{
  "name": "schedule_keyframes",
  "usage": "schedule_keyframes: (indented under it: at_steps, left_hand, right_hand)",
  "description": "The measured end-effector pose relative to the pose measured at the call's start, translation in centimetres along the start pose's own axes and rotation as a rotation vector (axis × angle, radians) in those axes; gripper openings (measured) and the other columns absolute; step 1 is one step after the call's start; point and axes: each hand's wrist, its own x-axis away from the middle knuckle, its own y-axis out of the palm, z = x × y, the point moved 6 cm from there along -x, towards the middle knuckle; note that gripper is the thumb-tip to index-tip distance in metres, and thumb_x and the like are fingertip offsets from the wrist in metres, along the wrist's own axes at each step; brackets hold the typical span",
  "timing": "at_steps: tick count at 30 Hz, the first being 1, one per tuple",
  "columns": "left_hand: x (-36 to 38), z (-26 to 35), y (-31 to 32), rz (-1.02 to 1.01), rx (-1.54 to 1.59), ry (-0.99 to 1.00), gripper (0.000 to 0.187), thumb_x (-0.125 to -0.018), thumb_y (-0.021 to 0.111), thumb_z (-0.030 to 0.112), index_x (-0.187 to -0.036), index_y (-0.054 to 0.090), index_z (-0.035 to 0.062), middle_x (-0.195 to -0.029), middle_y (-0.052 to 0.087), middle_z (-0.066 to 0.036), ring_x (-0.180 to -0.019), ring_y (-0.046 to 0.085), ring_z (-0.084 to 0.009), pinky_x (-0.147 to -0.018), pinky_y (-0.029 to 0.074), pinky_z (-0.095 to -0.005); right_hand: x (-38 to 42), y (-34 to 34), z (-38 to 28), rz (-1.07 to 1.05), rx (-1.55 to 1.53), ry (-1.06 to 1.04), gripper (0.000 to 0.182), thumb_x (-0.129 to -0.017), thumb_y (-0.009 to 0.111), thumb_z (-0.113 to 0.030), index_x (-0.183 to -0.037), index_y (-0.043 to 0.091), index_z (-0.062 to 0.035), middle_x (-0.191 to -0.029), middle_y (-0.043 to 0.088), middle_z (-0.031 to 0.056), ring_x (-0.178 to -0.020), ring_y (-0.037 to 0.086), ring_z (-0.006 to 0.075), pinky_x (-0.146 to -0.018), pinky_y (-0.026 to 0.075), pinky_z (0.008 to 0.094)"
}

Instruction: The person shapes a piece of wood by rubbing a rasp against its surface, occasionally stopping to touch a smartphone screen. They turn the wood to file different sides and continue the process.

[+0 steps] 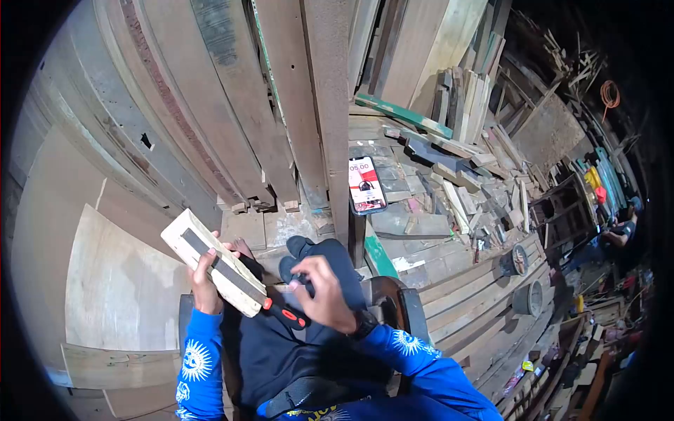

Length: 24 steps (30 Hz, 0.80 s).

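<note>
My left hand (203, 281) grips a pale wooden block (247, 304) from its left side, the thumb on top. A long dark file-like metal blade (229, 272) lies along the block's face, and its red and black handle (286, 316) extends past the block's lower end over my lap. Right of that handle, my right hand (324, 295) hovers above my legs with its fingers curved and apart. Nothing shows clearly between these fingers, and the handle is not in them.
A phone (367, 186) lies beyond my knees beside an upright post (333, 105). Large boards (126, 281) lean at the left. Wood offcuts (456, 179) are piled at the right, near two buckets (526, 298). Another person (620, 233) is at the far right.
</note>
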Motion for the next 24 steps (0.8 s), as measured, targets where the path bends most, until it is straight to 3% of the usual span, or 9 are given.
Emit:
schedule_keyframes:
  at_steps: [3,6,9,10,12,15,20,23,24]
  left_hand:
    - [0.4,0.5,0.5,0.007,-0.027,0.018,0.063,-0.091,0.059,0.027,-0.144,0.047,-0.0063,-0.106,0.07,-0.018,-0.093,0.073,-0.031,-0.082,0.06,-0.0394]
    - [0.8,0.6,1.1,0.011,-0.028,0.011,0.062,-0.091,0.06,0.026,-0.142,0.049,-0.0064,-0.106,0.069,-0.018,-0.093,0.073,-0.0311,-0.082,0.06,-0.0391]
    - [0.8,0.2,1.4,0.012,-0.04,0.002,0.062,-0.091,0.059,0.027,-0.142,0.049,-0.0068,-0.107,0.069,-0.019,-0.093,0.073,-0.0312,-0.082,0.06,-0.0389]
    - [0.9,0.1,1.6,0.01,-0.027,-0.012,0.062,-0.091,0.059,0.027,-0.142,0.049,-0.0071,-0.107,0.069,-0.019,-0.094,0.073,-0.0313,-0.082,0.06,-0.0391]
    - [1.1,-0.2,1.8,0.011,-0.01,-0.029,0.063,-0.091,0.058,0.026,-0.143,0.048,-0.008,-0.108,0.069,-0.02,-0.094,0.073,-0.0317,-0.083,0.06,-0.0399]
    - [1.3,0.1,2.1,0.021,-0.035,-0.024,0.063,-0.091,0.058,0.026,-0.144,0.047,-0.0076,-0.108,0.069,-0.019,-0.094,0.073,-0.0317,-0.082,0.06,-0.0398]
    - [1.1,-0.7,0.5,0.054,0.042,-0.079,0.069,-0.095,0.063,0.034,-0.15,0.043,-0.0014,-0.12,0.064,-0.02,-0.107,0.069,-0.0322,-0.098,0.054,-0.044]
    - [1.0,-0.8,0.5,0.041,0.065,-0.032,0.068,-0.099,0.062,0.038,-0.149,0.043,-0.0026,-0.127,0.059,-0.021,-0.114,0.063,-0.0316,-0.102,0.053,-0.0446]
    - [1.1,-0.9,0.3,-0.044,0.118,-0.078,0.064,-0.102,0.057,0.036,-0.151,0.041,-0.0028,-0.125,0.062,-0.02,-0.109,0.066,-0.0324,-0.098,0.052,-0.0423]
  right_hand:
    - [2.2,3.8,0.8,-0.34,-0.218,0.166,0.037,-0.096,0.072,-0.02,-0.123,0.056,0.0,-0.115,0.06,0.017,-0.106,0.063,0.0338,-0.091,0.052,0.0406]
    - [3.7,5.8,0.9,-0.48,-0.176,0.114,0.045,-0.099,0.068,-0.032,-0.128,0.052,-0.0008,-0.12,0.059,0.0182,-0.11,0.063,0.0359,-0.089,0.053,0.043]
    - [4.4,6.5,1.1,-0.582,-0.238,0.216,0.049,-0.096,0.07,-0.032,-0.129,0.052,-0.0008,-0.103,0.067,0.0239,-0.094,0.067,0.0434,-0.08,0.053,0.047]
    - [4.6,6.6,1.3,-0.579,-0.242,0.219,0.049,-0.096,0.07,-0.032,-0.129,0.052,-0.0008,-0.103,0.067,0.0239,-0.094,0.067,0.0434,-0.08,0.053,0.047]
    - [4.4,6.3,1.3,-0.498,-0.193,0.194,0.044,-0.095,0.07,-0.03,-0.126,0.055,-0.0019,-0.086,0.067,0.0257,-0.081,0.067,0.0458,-0.073,0.053,0.0497]
    - [4.2,5.7,1.9,-0.562,-0.15,0.266,0.04,-0.095,0.069,-0.028,-0.123,0.058,-0.0028,-0.081,0.066,0.0268,-0.077,0.066,0.0465,-0.069,0.052,0.0507]
    - [4.1,5.2,3.1,-0.46,-0.14,0.213,0.037,-0.094,0.071,-0.03,-0.119,0.061,-0.0046,-0.084,0.068,0.025,-0.08,0.067,0.0461,-0.067,0.052,0.051]
    - [3.8,4.2,2.5,-0.376,-0.16,0.269,0.032,-0.09,0.072,-0.026,-0.113,0.065,-0.0057,-0.083,0.068,0.0233,-0.078,0.067,0.0451,-0.066,0.052,0.0501]
    - [4.0,4.3,2.9,-0.339,-0.176,0.259,0.031,-0.088,0.072,-0.025,-0.111,0.065,-0.0051,-0.081,0.067,0.0231,-0.077,0.067,0.0447,-0.066,0.052,0.0501]
